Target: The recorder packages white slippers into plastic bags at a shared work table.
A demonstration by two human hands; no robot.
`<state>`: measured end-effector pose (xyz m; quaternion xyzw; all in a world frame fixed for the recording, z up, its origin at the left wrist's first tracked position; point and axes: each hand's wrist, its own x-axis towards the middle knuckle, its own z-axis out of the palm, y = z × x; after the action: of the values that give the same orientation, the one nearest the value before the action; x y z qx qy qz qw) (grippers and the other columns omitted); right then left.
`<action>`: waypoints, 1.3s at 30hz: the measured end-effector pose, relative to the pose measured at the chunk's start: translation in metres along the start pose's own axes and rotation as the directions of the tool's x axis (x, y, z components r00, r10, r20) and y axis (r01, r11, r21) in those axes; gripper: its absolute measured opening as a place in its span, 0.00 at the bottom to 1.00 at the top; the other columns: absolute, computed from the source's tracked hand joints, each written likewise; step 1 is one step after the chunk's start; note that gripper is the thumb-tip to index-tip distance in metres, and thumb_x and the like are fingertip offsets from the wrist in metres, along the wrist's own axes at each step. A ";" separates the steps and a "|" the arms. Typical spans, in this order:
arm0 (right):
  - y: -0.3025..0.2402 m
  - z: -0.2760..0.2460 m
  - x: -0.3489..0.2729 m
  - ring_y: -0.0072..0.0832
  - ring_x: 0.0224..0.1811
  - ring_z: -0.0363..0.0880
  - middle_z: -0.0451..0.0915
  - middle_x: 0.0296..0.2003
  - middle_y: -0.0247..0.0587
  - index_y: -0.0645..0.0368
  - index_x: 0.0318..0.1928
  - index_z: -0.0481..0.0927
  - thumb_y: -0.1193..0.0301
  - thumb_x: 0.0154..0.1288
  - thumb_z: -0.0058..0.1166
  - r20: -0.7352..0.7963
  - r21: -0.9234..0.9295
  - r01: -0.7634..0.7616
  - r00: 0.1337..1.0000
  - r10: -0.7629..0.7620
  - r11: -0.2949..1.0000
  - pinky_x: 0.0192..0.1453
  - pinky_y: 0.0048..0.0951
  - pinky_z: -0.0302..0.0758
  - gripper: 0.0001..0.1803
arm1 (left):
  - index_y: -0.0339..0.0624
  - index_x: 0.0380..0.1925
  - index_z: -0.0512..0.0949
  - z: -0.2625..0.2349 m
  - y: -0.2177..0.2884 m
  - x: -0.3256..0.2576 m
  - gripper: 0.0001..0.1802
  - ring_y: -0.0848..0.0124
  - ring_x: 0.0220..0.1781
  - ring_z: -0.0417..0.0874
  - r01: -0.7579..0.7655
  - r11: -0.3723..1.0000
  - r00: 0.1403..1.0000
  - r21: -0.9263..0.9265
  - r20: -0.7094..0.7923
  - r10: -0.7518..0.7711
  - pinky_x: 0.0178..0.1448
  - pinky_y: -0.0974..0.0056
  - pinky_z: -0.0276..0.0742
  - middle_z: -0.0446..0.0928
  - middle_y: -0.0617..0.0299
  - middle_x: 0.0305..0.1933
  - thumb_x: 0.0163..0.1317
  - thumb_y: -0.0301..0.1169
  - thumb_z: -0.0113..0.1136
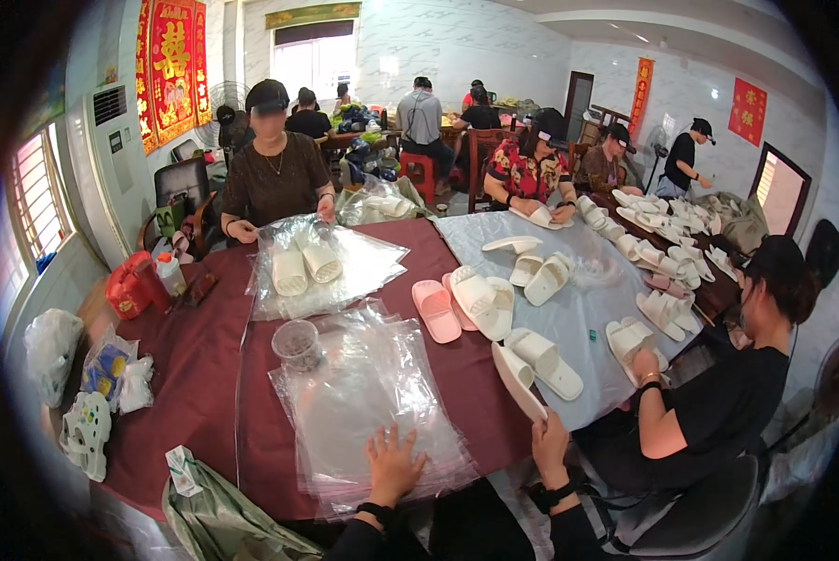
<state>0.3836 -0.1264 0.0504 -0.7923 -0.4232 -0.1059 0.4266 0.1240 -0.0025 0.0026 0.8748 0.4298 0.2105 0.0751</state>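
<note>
My left hand (394, 464) lies flat with spread fingers on a stack of clear plastic bags (354, 402). A small round clear tub (297, 346) sits on the far end of that stack. In my right hand (550, 443) is the near end of a white slipper (517, 376), tilted up on its side at the table's edge. Just beyond it rests another white slipper (545, 362). Pink slippers (435, 312) and more white slippers (480, 301) lie farther off, in the middle of the table.
Across the table a person (274, 178) handles a bag with white slippers (305, 265). On my right a co-worker (719, 374) holds slippers. A red bag (137, 285), a bottle (170, 274) and a white clog (86, 435) are at left. A green sack (218, 514) hangs at the near edge.
</note>
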 end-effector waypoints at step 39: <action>0.040 0.018 -0.035 0.51 0.57 0.65 0.69 0.56 0.52 0.56 0.44 0.81 0.76 0.52 0.50 0.060 -0.376 -0.001 0.998 0.026 0.926 0.62 0.48 0.61 0.17 | 0.54 0.59 0.70 -0.004 -0.003 -0.003 0.28 0.45 0.68 0.57 0.003 1.000 1.000 0.018 -0.008 -0.003 0.70 0.40 0.44 0.62 0.48 0.65 0.59 0.48 0.53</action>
<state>0.3884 -0.1436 -0.0026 -0.8652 -0.4031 -0.1567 0.2537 0.1189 -0.0034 0.0041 0.8741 0.4331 0.2099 0.0659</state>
